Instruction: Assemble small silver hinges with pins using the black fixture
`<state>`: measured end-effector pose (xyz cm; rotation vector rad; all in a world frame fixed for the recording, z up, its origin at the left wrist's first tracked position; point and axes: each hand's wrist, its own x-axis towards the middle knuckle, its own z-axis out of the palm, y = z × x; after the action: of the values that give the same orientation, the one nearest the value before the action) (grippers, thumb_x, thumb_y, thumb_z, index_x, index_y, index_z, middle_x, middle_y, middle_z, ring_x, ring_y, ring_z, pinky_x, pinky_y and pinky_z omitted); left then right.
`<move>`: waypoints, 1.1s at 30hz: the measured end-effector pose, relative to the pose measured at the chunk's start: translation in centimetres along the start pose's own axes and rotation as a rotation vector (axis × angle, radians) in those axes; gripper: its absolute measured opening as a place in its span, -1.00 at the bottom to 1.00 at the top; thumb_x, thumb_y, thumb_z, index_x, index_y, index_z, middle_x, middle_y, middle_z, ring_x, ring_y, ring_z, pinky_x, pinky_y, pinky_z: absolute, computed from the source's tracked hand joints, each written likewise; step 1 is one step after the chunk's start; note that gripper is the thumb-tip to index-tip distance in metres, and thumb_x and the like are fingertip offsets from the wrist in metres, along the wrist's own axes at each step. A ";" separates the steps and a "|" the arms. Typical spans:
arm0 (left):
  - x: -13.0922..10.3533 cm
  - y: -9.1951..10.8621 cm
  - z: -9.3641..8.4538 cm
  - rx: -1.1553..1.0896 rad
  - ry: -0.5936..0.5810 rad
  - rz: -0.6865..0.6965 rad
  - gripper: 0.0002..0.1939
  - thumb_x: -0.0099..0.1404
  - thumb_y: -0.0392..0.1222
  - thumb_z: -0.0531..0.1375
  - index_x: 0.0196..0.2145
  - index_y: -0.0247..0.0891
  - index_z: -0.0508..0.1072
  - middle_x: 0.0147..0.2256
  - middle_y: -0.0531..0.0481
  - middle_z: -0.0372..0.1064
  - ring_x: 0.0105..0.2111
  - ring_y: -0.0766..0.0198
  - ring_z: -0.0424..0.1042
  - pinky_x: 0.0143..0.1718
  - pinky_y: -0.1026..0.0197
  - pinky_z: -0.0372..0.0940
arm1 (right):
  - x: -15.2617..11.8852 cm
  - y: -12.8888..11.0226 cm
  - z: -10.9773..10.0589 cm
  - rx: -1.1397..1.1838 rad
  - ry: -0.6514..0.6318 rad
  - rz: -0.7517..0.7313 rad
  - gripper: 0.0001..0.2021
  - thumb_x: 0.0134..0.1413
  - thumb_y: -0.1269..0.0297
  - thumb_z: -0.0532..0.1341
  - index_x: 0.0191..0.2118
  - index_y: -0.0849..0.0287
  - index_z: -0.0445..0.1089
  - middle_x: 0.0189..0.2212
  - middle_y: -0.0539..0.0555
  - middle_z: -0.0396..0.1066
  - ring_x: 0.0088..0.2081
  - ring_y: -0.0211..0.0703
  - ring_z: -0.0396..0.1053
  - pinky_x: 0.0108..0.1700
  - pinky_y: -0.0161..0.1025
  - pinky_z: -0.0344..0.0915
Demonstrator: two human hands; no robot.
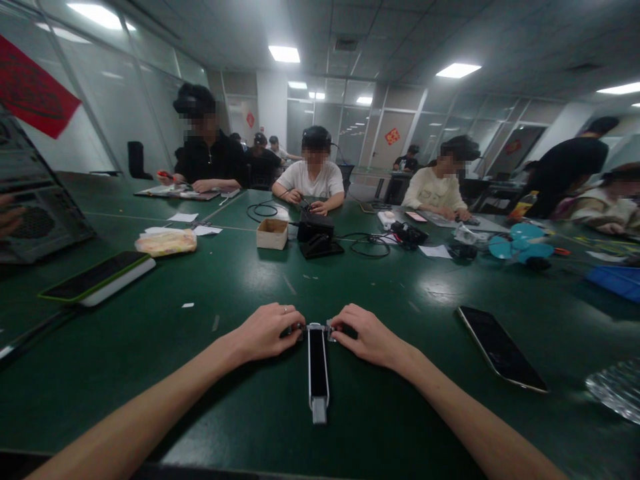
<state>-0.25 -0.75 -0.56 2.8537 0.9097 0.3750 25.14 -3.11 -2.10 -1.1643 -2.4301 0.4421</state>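
A long, narrow device (317, 367) with a black strip in a pale frame lies on the green table, its length pointing towards me. A pale grey tab (319, 410) sticks out at its near end. My left hand (267, 331) is closed in a pinch on a small shiny piece (301, 331) at the left of the far end. On the other side, my right hand (367, 335) pinches a matching small shiny piece (331, 330). The fingertips partly hide both pieces. Whether these are joined to the device I cannot tell.
A phone (500, 350) lies to the right, near a clear ridged glass dish (617, 390). On the left are a green-edged phone (95, 277) and a wrapped packet (167, 243). Ahead stand a small box (272, 235) and a black stand (320, 243). Several people sit around.
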 end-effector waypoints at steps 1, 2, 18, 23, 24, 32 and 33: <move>0.0 0.0 0.0 0.002 -0.002 -0.002 -0.84 0.31 -0.27 0.09 -0.18 -0.23 0.43 -0.31 -0.01 0.42 -0.36 0.25 0.40 -0.31 0.24 0.24 | 0.0 -0.1 0.0 0.002 0.008 0.001 -0.88 0.18 0.34 0.19 -0.18 0.20 0.39 -0.27 0.08 0.37 -0.23 -0.18 0.31 -0.17 -0.19 0.31; 0.0 0.0 0.0 0.005 -0.004 -0.003 -0.84 0.30 -0.27 0.09 -0.18 -0.23 0.43 -0.31 -0.01 0.43 -0.37 0.25 0.41 -0.31 0.24 0.24 | 0.0 -0.1 0.0 0.007 0.017 0.003 -0.88 0.17 0.35 0.19 -0.17 0.20 0.39 -0.27 0.08 0.37 -0.24 -0.18 0.31 -0.17 -0.19 0.31; 0.0 0.1 -0.1 0.019 -0.008 -0.005 -0.83 0.31 -0.27 0.09 -0.18 -0.23 0.44 -0.30 -0.01 0.43 -0.36 0.26 0.40 -0.31 0.26 0.23 | -0.1 -0.1 -0.3 -0.011 0.051 -0.013 -0.88 0.19 0.34 0.16 -0.19 0.20 0.40 -0.25 0.09 0.38 -0.22 -0.18 0.31 -0.15 -0.19 0.32; 0.0 0.1 -0.2 0.018 -0.009 -0.010 -0.83 0.31 -0.27 0.09 -0.18 -0.23 0.44 -0.31 -0.01 0.43 -0.38 0.26 0.39 -0.32 0.24 0.23 | -0.1 0.0 -0.2 -0.021 0.027 -0.017 -0.89 0.17 0.35 0.16 -0.21 0.19 0.41 -0.28 0.09 0.37 -0.25 -0.18 0.31 -0.19 -0.20 0.31; 0.0 0.1 -0.2 0.019 -0.010 -0.009 -0.83 0.31 -0.27 0.09 -0.18 -0.23 0.44 -0.31 -0.01 0.43 -0.38 0.25 0.39 -0.32 0.24 0.23 | -0.1 0.0 -0.3 -0.029 0.018 -0.013 -0.88 0.17 0.34 0.16 -0.20 0.19 0.41 -0.28 0.09 0.37 -0.25 -0.18 0.31 -0.19 -0.19 0.31; -0.2 -0.2 0.1 0.029 -0.004 -0.001 -0.83 0.31 -0.27 0.10 -0.17 -0.25 0.44 -0.30 -0.02 0.43 -0.36 0.23 0.41 -0.32 0.23 0.23 | 0.0 -0.4 -0.3 -0.040 0.029 -0.019 -0.89 0.15 0.37 0.17 -0.21 0.19 0.41 -0.30 0.09 0.37 -0.26 -0.17 0.31 -0.20 -0.20 0.29; -0.2 -0.1 0.1 0.035 -0.007 -0.009 -0.83 0.30 -0.27 0.11 -0.17 -0.25 0.44 -0.30 -0.02 0.44 -0.35 0.23 0.42 -0.32 0.24 0.24 | -0.1 -0.4 -0.2 -0.041 0.022 -0.020 -0.89 0.14 0.37 0.18 -0.21 0.19 0.41 -0.31 0.08 0.37 -0.27 -0.17 0.31 -0.21 -0.20 0.29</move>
<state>-0.43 -0.79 -0.71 2.8800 0.9362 0.3514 24.97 -3.38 -1.80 -1.1550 -2.4406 0.3736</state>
